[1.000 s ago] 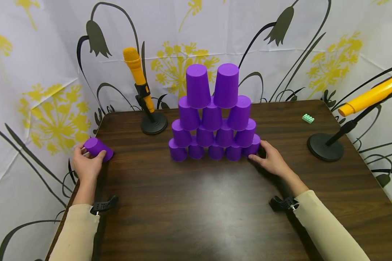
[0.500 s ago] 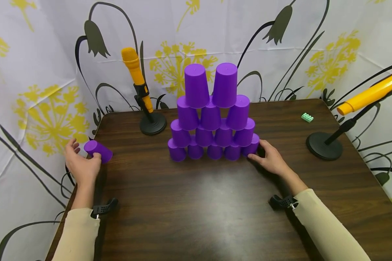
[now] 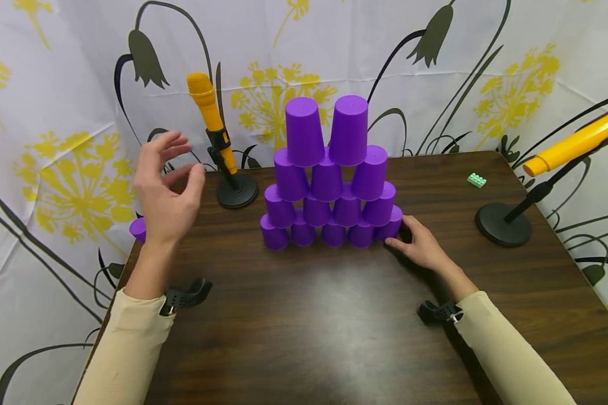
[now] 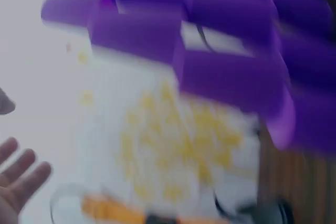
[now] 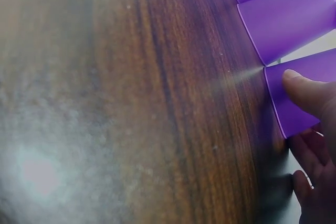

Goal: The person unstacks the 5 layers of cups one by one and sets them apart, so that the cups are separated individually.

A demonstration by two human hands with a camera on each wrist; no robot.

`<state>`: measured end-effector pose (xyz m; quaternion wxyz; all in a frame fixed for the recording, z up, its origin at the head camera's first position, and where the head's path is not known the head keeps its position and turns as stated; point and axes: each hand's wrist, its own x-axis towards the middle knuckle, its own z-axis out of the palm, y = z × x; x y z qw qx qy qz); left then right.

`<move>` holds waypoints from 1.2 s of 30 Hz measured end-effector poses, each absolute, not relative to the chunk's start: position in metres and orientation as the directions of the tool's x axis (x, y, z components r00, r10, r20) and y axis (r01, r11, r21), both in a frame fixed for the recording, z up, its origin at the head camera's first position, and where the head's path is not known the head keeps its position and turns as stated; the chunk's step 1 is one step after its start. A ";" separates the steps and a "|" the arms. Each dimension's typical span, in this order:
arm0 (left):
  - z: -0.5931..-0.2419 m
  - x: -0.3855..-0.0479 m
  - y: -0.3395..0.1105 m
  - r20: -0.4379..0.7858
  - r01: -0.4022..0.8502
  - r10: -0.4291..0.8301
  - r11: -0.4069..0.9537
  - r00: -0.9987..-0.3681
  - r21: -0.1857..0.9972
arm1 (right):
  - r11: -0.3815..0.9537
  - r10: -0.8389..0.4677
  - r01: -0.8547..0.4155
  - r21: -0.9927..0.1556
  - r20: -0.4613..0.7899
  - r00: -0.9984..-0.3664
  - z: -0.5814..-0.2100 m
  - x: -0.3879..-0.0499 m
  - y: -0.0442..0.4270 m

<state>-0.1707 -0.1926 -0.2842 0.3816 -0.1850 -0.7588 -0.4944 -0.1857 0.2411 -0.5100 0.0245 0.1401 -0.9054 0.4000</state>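
Fourteen stacked cups (image 3: 326,178), seemingly another cup (image 3: 138,229) half-hidden, left fingers (image 4: 32,181) apart, right fingers (image 3: 414,226) gripping one end cup (image 3: 389,227)

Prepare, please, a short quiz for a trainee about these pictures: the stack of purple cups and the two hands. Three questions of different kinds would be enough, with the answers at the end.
1. How many rows does the stack of cups have?
2. True or false: the left hand is in the air and holds nothing.
3. Which cup of the bottom row does the right hand hold?
A) leftmost
B) middle
C) rightmost

Key:
1. Four.
2. True.
3. C, the rightmost cup.
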 end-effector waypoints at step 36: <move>-0.243 -0.197 -0.103 0.617 0.631 0.138 0.108 -0.775 0.768 | 0.630 -0.246 -0.287 -0.722 0.165 -0.955 -0.510 -0.189 0.241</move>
